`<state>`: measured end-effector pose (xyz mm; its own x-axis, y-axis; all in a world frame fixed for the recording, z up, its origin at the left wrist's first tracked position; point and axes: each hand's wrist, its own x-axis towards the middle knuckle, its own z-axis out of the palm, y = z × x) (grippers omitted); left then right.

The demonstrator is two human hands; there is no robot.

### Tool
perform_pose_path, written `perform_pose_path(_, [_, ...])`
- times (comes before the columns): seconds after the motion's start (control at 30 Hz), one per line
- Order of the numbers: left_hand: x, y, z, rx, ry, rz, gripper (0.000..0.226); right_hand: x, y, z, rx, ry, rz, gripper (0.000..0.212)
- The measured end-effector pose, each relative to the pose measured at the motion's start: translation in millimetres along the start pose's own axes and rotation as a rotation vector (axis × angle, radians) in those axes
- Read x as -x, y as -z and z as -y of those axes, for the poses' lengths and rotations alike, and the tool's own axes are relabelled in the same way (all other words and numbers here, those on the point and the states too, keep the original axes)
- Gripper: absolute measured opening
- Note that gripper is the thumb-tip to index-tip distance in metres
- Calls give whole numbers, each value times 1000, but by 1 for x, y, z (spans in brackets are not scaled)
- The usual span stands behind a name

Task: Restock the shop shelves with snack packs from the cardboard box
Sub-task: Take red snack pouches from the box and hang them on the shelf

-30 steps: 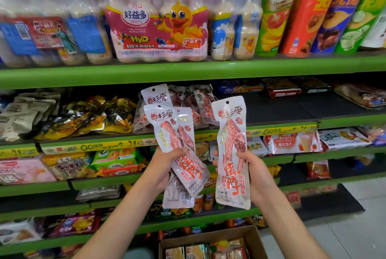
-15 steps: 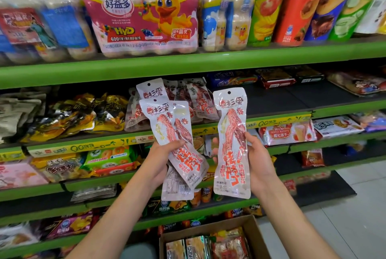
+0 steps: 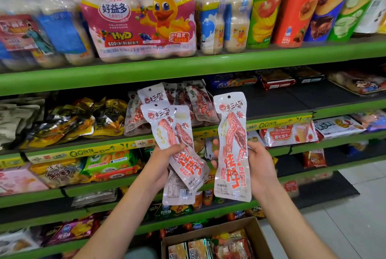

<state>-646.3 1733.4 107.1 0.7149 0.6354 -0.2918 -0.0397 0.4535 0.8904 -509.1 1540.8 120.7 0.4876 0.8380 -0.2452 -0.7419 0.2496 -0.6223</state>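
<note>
Mid-restock: your left hand (image 3: 160, 167) grips several fanned snack packs (image 3: 177, 146), your right hand (image 3: 260, 167) holds one pack (image 3: 232, 150). Next, I'd judge: set them with the matching packs (image 3: 188, 102) on the shelf (image 3: 271, 102) at centre frame.

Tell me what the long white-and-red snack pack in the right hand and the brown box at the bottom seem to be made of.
The long white-and-red snack pack held by the right hand looks like glossy plastic film: it shows sheen, a clear window over the meat, flat sealed edges and a punched hang hole. The brown box looks like matte corrugated cardboard, judging by its dull tan wall and thick rim, though no fluting is visible.
</note>
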Motion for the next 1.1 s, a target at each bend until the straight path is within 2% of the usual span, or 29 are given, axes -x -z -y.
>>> perform_pose_path(0.17, [-2,0,-2,-20,-1,-11,39,-2,1,-1,-55,-27,-15,47])
perform_pose_path(0.27, [-2,0,-2,-5,12,-19,41,-3,0,-2,-70,-32,42,43])
perform_pose_path(0.37, [-2,-2,-1,-8,8,-8,40,-6,1,-2,103,14,57,73])
perform_pose_path(0.43, [-1,-3,1,-17,2,-4,40,-7,1,-4,299,71,9,80])
perform_pose_path(0.67, [-3,-5,5,-33,12,17,40,-1,-9,-12,571,118,-17,65])
perform_pose_path(0.97, [-2,-4,6,-41,-8,68,40,0,-9,-11,543,128,-13,67])
perform_pose_path(1.1, [-1,-4,6,-44,-8,68,39,-2,-11,-12,462,117,8,58])
